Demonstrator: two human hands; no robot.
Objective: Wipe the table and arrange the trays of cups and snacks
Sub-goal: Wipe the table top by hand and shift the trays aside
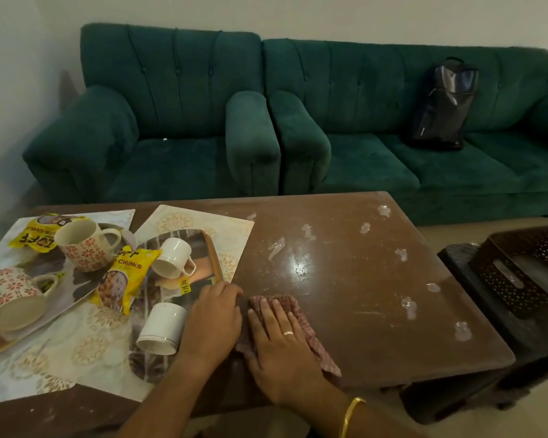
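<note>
A brown table (361, 311) carries smears and white spots (407, 306) across its right half. My right hand (279, 346) lies flat on a red checked cloth (301, 317) near the front edge. My left hand (212, 324) rests beside it on the edge of a patterned tray (200, 222). On this tray lie two white cups (173, 259) (162, 327) on their sides and a yellow snack packet (125, 279). A second tray (0, 251) at the left holds two floral mugs (86, 245) (10, 295) and another yellow packet (37, 232).
A green armchair (159, 121) and a green sofa (424, 137) stand behind the table. A black bag (440, 105) sits on the sofa. A dark plastic basket (525, 270) rests on a low dark stool at the table's right.
</note>
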